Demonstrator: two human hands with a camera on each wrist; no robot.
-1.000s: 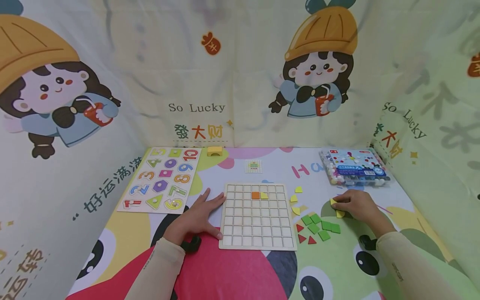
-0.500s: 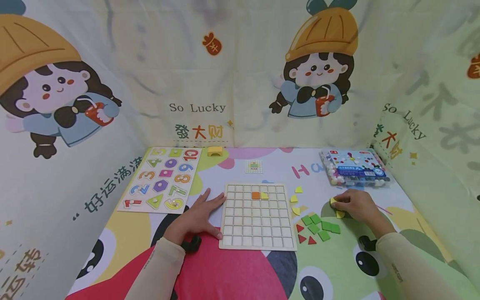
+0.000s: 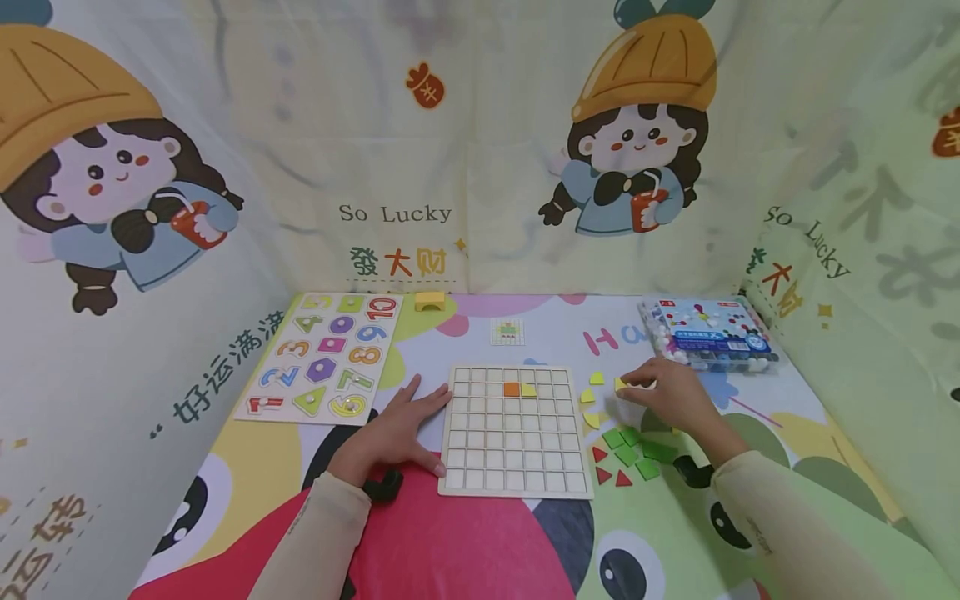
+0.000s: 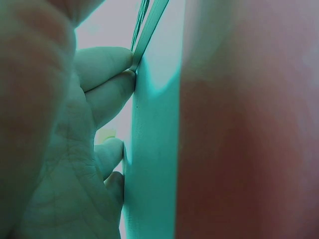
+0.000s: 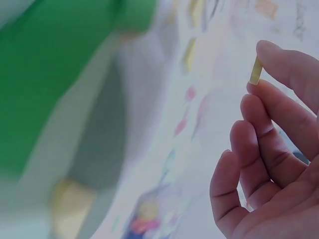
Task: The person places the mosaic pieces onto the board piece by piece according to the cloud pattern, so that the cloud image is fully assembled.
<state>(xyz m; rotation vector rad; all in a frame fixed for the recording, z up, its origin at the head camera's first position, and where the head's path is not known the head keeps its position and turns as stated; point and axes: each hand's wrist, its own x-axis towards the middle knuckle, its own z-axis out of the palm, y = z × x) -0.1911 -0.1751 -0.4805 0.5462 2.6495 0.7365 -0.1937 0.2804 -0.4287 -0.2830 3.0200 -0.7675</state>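
Note:
A wooden grid board [image 3: 517, 433] lies mid-table, with one orange square tile [image 3: 512, 389] and one yellow tile [image 3: 528, 390] side by side in its upper cells. My left hand [image 3: 393, 433] rests at the board's left side, fingers spread and touching its edge; the left wrist view shows fingertips [image 4: 127, 59] against that edge. Between thumb and index finger, my right hand [image 3: 671, 396] pinches a small yellow tile [image 5: 255, 72], seen edge-on in the right wrist view. Several yellow quarter-round tiles [image 3: 588, 397] lie right of the board, just left of this hand.
Green square tiles [image 3: 626, 455] and red triangle tiles [image 3: 604, 476] lie below my right hand. A number puzzle board [image 3: 322, 358] is at left, a yellow arch block [image 3: 430, 301] and small pattern card [image 3: 507, 332] at the back. A clear box [image 3: 708, 335] of beads stands back right.
My right hand has lifted a yellow tile and moved left and slightly away with it, toward the board. The left hand has stayed at the board's edge.

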